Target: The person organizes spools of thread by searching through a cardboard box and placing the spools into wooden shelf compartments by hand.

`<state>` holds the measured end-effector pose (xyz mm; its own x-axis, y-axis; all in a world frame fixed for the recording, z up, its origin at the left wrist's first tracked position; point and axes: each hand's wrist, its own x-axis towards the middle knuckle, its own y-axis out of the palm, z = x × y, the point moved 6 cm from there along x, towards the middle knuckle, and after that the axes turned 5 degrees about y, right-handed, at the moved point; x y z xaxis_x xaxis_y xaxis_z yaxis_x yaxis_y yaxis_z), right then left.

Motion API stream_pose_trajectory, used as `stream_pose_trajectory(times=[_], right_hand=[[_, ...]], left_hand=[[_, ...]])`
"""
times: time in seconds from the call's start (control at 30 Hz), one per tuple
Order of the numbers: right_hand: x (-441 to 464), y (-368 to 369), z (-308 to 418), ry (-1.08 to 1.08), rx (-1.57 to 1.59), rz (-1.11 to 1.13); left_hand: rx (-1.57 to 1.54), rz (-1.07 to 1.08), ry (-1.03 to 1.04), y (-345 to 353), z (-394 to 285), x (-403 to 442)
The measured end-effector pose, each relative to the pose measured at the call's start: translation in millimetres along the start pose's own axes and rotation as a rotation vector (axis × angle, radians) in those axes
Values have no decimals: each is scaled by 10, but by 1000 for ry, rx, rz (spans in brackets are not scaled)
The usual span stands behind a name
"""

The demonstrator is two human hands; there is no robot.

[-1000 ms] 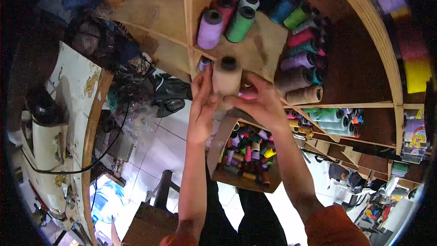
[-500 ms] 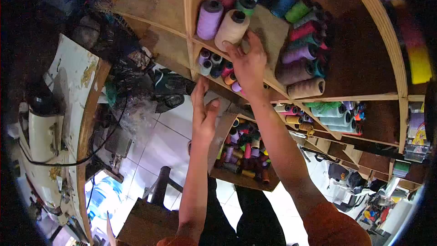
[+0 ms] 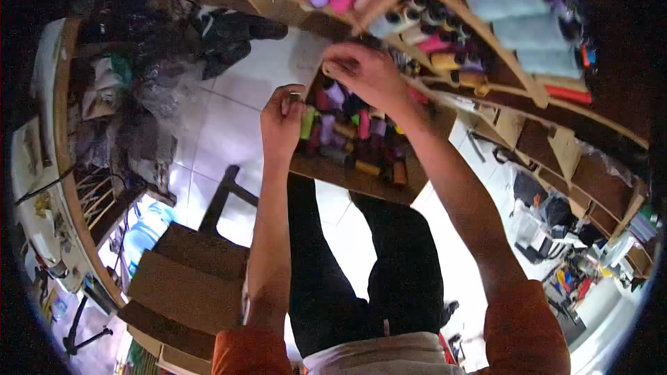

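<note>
The left hand (image 3: pixel 281 121) is curled up by the left edge of an open brown cardboard box (image 3: pixel 328 168); I can't tell if it holds anything. Many small spools of coloured thread are in the box: a bright pink spool (image 3: pixel 364 123) points up and down, a mustard-yellow spool (image 3: pixel 368 167) lies sideways. The right hand (image 3: pixel 368 76), fingers bent, is over the box's far side; I can't tell what it holds. Further right, fat pale-blue spools (image 3: pixel 535 33) lie sideways in a wooden shelf (image 3: pixel 507 66).

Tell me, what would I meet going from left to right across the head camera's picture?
Blue plastic jug → the person's left hand → the person's right hand → pale blue thread cones on the shelf.
</note>
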<state>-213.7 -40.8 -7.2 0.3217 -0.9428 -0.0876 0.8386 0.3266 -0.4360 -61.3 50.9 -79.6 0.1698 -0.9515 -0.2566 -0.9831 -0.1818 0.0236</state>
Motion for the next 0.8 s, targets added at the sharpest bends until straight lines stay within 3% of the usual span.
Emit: stream_pose_trajectory(times=[0.03, 0.07, 0.1, 0.17, 0.2, 0.27, 0.3, 0.33, 0.37, 0.4, 0.47, 0.5, 0.57, 0.63, 0.67, 0.73, 0.8], right_hand=[[-302, -47, -559, 202, -161, 161], [-638, -133, -1132, 264, -273, 201], [-1018, -184, -1683, 331, -385, 249], [-1705, -345, -2478, 539, -516, 176], [-1952, -404, -2833, 605, -501, 29], [-2447, -465, -3404, 740, -469, -272], [-2565, -467, -3677, 878, -452, -213], [-2590, -488, -3745, 818, -467, -318], [-2606, -453, -3785, 757, -481, -422], [-2616, -432, -3772, 696, -497, -526], [-2531, -399, -3872, 758, -186, -511], [-2447, -342, -3970, 807, 0, -497], [-2329, -301, -3893, 835, 191, -545], [-2244, -327, -3650, 802, 203, -679], [-2246, -300, -3733, 784, 51, -738], [-2268, -160, -3939, 762, -243, -839], [-2222, -81, -4195, 749, 87, -854]], left_hand=[[260, 82, -39, 97, 334, -73], [518, 167, -59, 215, 590, -101], [536, 221, -28, 401, 719, -194], [742, 383, 54, 700, 1260, -392], [851, 456, 124, 867, 1556, -401], [867, 503, -38, 1110, 2099, -423], [868, 500, -76, 1296, 2169, -429], [867, 493, -112, 1439, 2317, -402], [542, 347, -92, 1478, 2748, -338], [567, 292, -100, 1550, 2842, -329], [607, 175, -100, 1776, 2815, -266], [537, 211, -348, 1890, 2751, -251], [781, 524, -351, 2187, 3005, -144], [822, 571, -348, 2280, 3463, 33], [742, 459, -343, 2179, 3926, 83], [528, 318, -339, 2131, 4017, 87], [253, 246, -322, 2171, 3779, 146]])
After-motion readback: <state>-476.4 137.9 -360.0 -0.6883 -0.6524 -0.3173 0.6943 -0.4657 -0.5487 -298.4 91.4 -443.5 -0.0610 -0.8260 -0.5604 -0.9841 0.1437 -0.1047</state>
